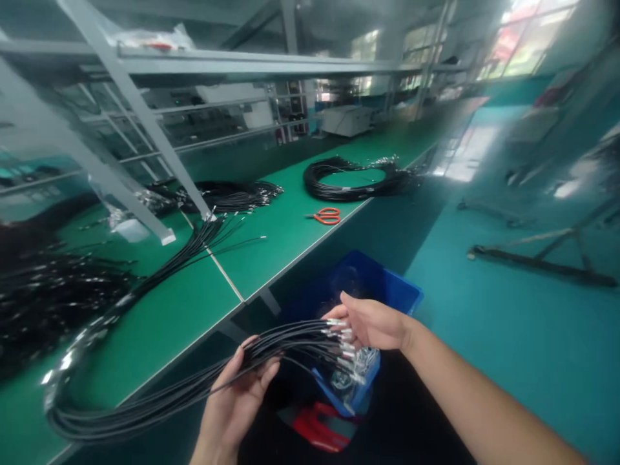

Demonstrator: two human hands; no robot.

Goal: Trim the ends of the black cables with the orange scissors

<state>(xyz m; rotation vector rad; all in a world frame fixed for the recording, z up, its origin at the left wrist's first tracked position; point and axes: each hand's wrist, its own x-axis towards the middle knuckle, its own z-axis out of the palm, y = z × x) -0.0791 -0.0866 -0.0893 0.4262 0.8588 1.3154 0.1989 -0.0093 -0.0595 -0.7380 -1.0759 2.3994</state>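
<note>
Beside the bench, springy-looking cables, best held behind their metal ends, are clasped by left fingers; right fingers are unclenched.

right hand: fingers partly behind cable ends | cable pile: blurred, edge-cut

Left fingers curled, right thumb raised

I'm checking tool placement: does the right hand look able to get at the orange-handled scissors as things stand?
Probably yes, with a forward reach: the orange-handled scissors lie uncovered on the green table, and nothing seems to block the right hand, at the cable ends.
</note>
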